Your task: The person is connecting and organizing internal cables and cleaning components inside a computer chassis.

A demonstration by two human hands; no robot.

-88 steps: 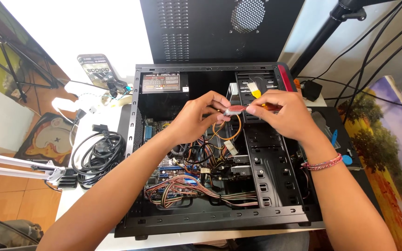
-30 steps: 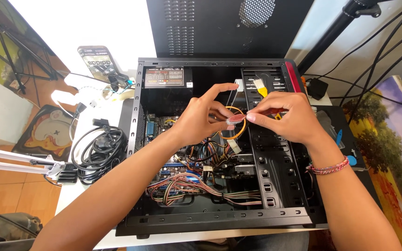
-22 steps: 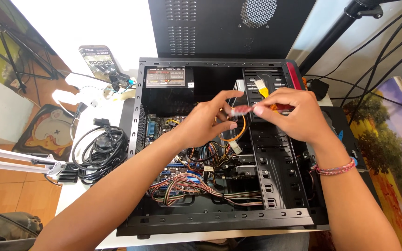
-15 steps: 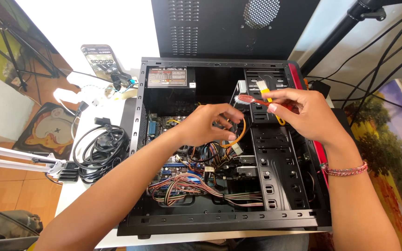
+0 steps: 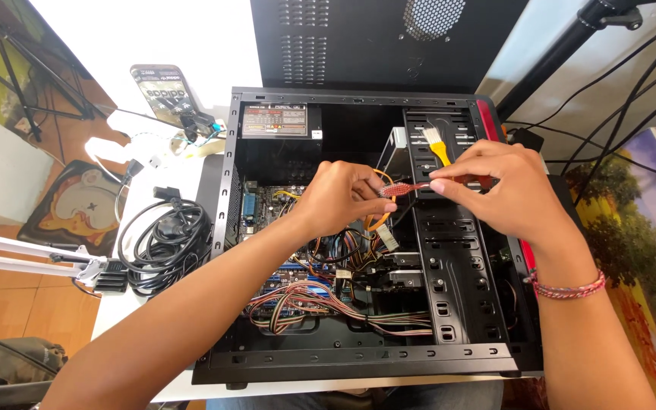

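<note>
I am looking down into an open black computer case that is lying on its side on a white table. Nearest to me, along the lower part of the case, a bundle of coloured wires is running across the motherboard, and to the right of it the black drive bay rack is standing with its rows of slots. Above the wires my two forearms are coming in from the bottom edge. My left hand is curled over the middle of the case, its fingertips pinching the near end of a thin red cable. My right hand, with a red braided bracelet on the wrist, is closed around the other part of the same red cable, so the cable is stretching between both hands, just above the drive bays. An orange cable is making a loop behind my left fingers. A little farther, a yellow brush is lying on the upper drive bay, just beside my right hand. Beyond it the power supply is sitting in the far left corner of the case. Outside the case, to the left, a coil of black cables is resting on the table, and farther away a phone is lying there. The black side panel is leaning behind the case.
</note>
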